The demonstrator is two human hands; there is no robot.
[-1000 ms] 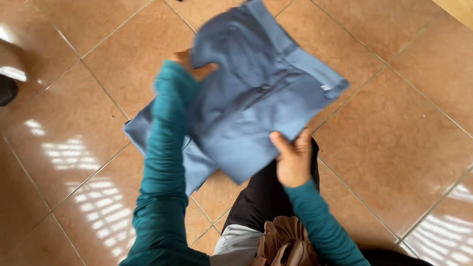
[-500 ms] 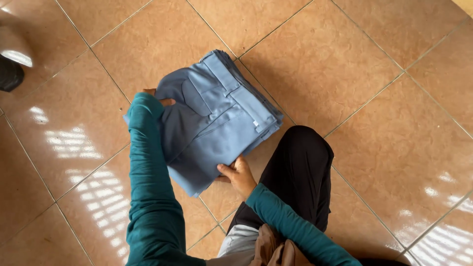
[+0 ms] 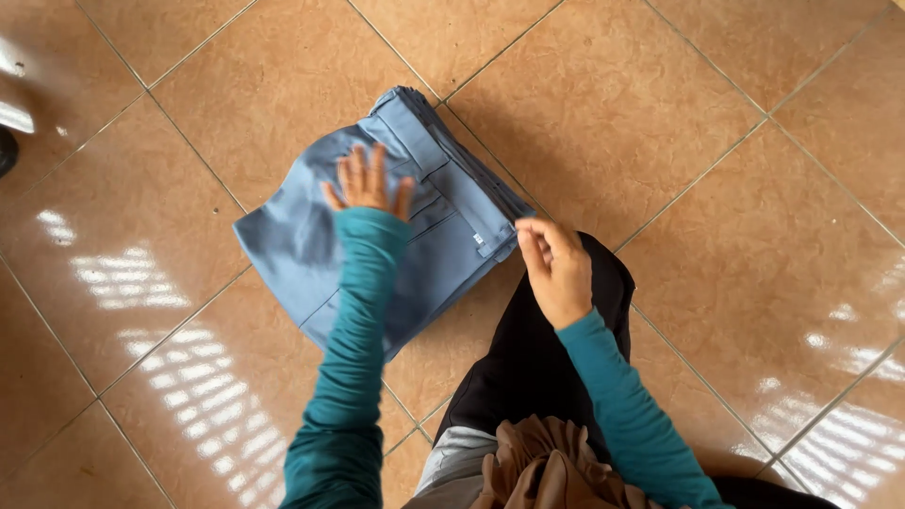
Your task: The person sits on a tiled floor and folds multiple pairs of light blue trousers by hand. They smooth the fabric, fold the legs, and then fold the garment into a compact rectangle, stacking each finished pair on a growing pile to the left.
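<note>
A folded pair of blue-grey trousers (image 3: 311, 240) lies flat on the brown tiled floor, waistband toward the upper right. My left hand (image 3: 368, 184) rests palm-down on top of it with the fingers spread. My right hand (image 3: 556, 269) is at the fold's right corner near the waistband, its fingers curled and touching the cloth edge. Both arms wear teal sleeves.
Glossy brown floor tiles (image 3: 660, 104) with pale grout lines surround the trousers. My knee in black cloth (image 3: 537, 368) is just below the right hand. A dark object (image 3: 6, 151) sits at the left edge.
The trousers went from being held up and folded in the air to lying folded on the floor. My left hand now presses flat on top; my right hand moved to the waistband corner.
</note>
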